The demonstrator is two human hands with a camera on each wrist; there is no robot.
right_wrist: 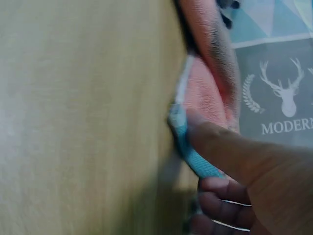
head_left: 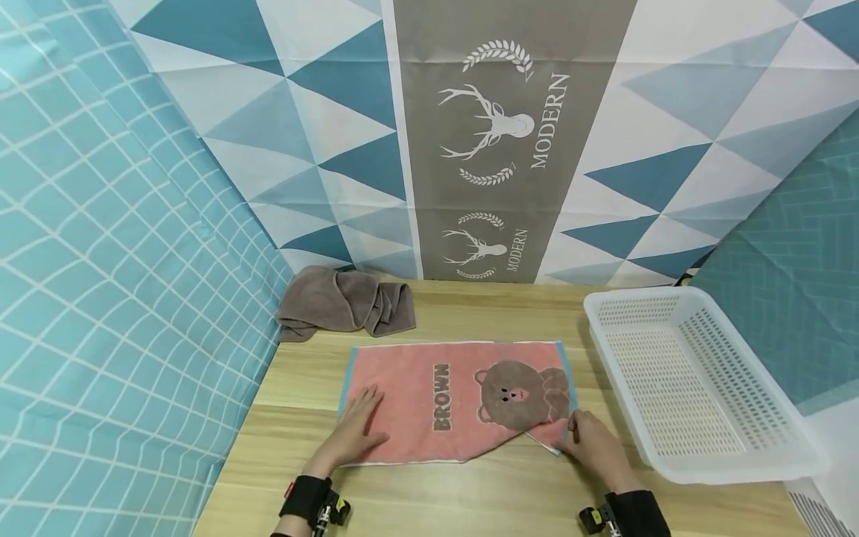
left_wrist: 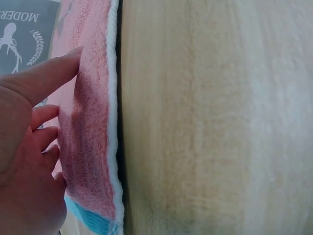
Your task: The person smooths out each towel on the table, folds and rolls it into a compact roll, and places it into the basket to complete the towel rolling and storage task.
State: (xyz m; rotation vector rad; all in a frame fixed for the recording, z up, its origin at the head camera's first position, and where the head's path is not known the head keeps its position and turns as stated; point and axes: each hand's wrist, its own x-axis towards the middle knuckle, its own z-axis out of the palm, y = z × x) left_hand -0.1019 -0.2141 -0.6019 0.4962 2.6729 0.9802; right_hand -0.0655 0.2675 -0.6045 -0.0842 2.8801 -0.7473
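Basket (head_left: 698, 388) blocks right; brown cloth (head_left: 345, 302) rear-left; front table (head_left: 470, 496) bare.

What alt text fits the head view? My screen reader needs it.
Left hand presses flat on a pink towel on a wooden table; right hand pinches its near right corner. White basket right, grey cloth behind.

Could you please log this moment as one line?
left hand: flat on towel | right hand: pinches towel corner | basket: right | brown cloth: behind
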